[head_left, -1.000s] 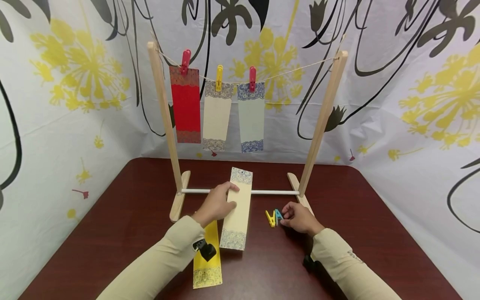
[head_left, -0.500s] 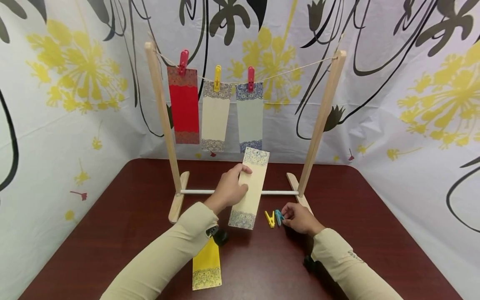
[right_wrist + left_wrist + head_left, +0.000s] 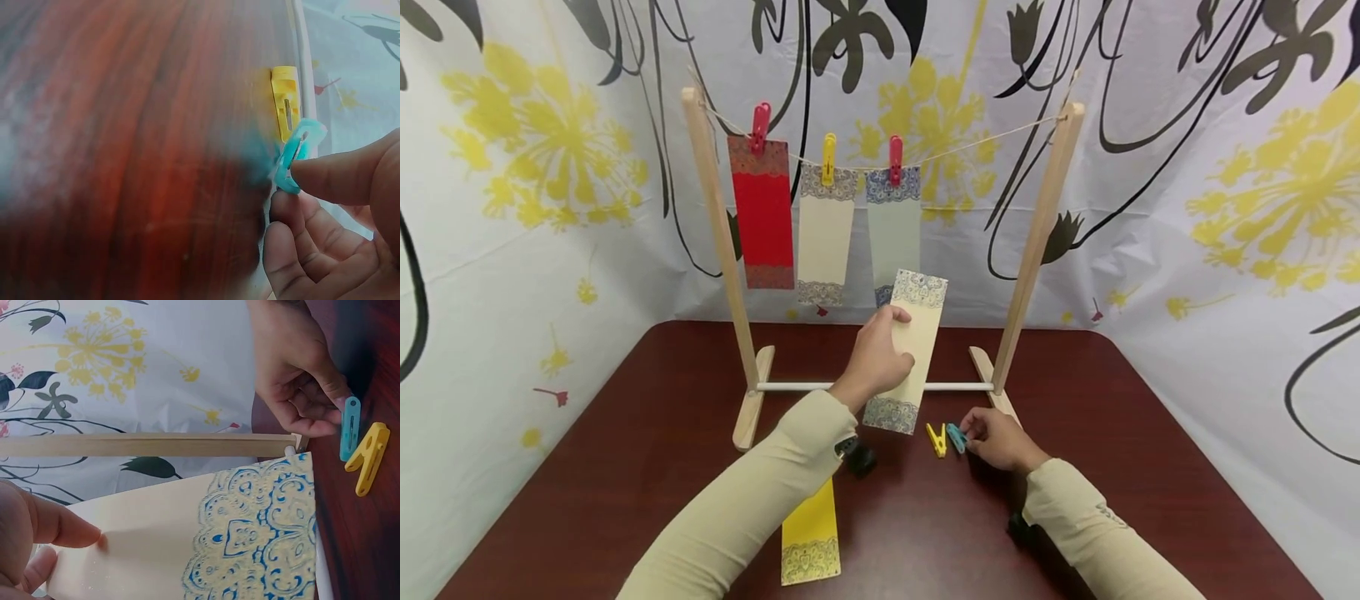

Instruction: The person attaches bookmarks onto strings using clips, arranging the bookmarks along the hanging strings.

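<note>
Long beige sleeves (image 3: 737, 508) (image 3: 1097, 529), lower middle and lower right, end at bare hands (image 3: 880, 354) (image 3: 996, 437); black gadgets (image 3: 859, 458) (image 3: 1021, 529) sit by the cuffs (image 3: 831, 425) (image 3: 1043, 492); dark marks (image 3: 1111, 512) on one.

Gap below the string (image 3: 1045, 122), between pale-blue card (image 3: 895, 232) and right post (image 3: 1040, 242): passable. In the way: white crossbar (image 3: 958, 386), low; cream card (image 3: 922, 333) in left fingers (image 3: 69, 528); yellow peg (image 3: 375, 448), near right fingers (image 3: 287, 210).

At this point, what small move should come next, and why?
Probably lift the blue clothespin toward the bare right stretch of string: the right grip pinches it near the tabletop, while the left grip holds the cream card unpegged below the string, and three other cards hang pegged there.
</note>
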